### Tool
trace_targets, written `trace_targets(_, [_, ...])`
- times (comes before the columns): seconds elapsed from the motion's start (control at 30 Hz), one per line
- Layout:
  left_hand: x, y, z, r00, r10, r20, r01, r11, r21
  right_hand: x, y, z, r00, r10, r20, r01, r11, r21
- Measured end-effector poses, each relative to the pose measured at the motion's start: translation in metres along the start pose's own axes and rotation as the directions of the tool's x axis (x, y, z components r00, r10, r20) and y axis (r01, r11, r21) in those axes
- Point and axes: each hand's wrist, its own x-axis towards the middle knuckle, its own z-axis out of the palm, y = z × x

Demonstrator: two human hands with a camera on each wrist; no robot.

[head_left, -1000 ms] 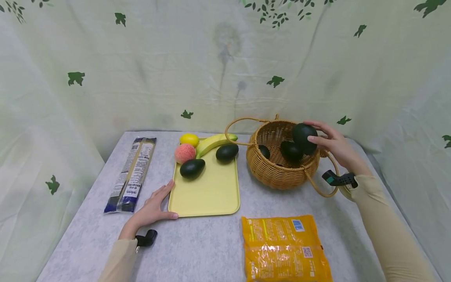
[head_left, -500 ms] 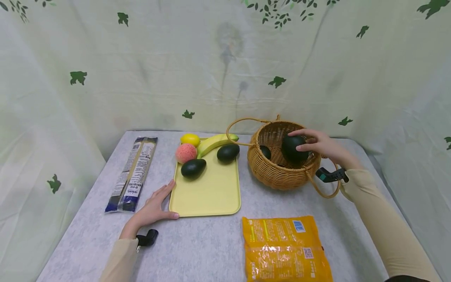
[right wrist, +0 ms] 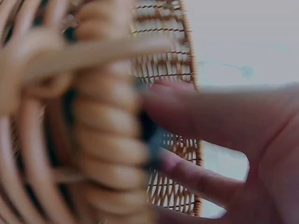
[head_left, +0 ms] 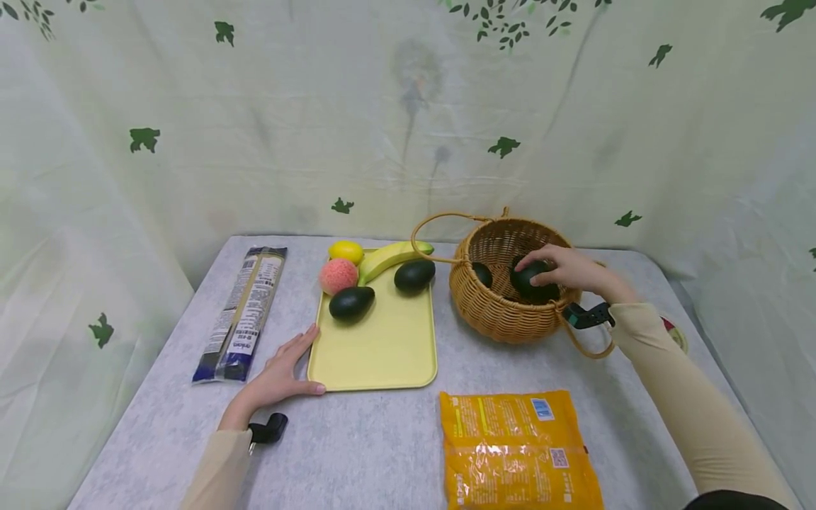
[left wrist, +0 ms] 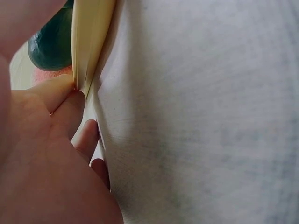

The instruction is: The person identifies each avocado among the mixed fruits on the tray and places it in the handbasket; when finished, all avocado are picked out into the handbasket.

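Observation:
In the head view, my right hand (head_left: 570,273) reaches into the wicker basket (head_left: 494,322), thumb and fingers round a dark green avocado (head_left: 534,283). The basket rim hides much of that avocado in the right wrist view. Another dark avocado (head_left: 482,274) lies at the basket's left side. My left hand (head_left: 278,381) rests at the near left corner of the yellow tray (head_left: 376,354), fingers spread along its edge. On the tray lie two avocados (head_left: 352,304), a pink bumpy round fruit (head_left: 338,276), a lemon (head_left: 346,251) and a banana (head_left: 392,260).
A long blue-ended packet (head_left: 240,315) lies left of the tray. At the front is an orange bag (head_left: 519,450). The basket's handle loop (head_left: 440,215) overhangs the tray's far right corner. A small red-and-green round thing (head_left: 676,334) shows behind the right sleeve.
My right hand has carried the avocado from over the basket's right rim down and leftward into the basket. The left hand stays at the tray's edge.

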Motion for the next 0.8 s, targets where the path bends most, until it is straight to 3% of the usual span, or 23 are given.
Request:
trace_targets(0.13, [0.001,0.001,-0.001,1.000,-0.007,0.003,0.007,1.000,0.001,0.001,-0.001,0.002,0.998,-0.034,-0.062,0.032,0.999,-0.041])
trace_targets(0.33, [0.001,0.000,-0.002,1.000,-0.018,0.003,0.018,1.000,0.005,-0.001,-0.006,0.004,0.993,-0.037,-0.111,0.053,0.988,0.146])
trace_targets(0.53, [0.001,-0.001,-0.002,1.000,-0.023,0.006,0.023,1.000,0.000,0.001,-0.023,0.010,0.990,-0.039,-0.137,0.093,0.905,0.415])
trace_targets(0.8, [0.000,-0.001,0.000,1.000,-0.018,0.005,0.018,1.000,-0.011,0.019,-0.057,0.030,0.974,-0.169,-0.154,0.227,0.793,0.566])
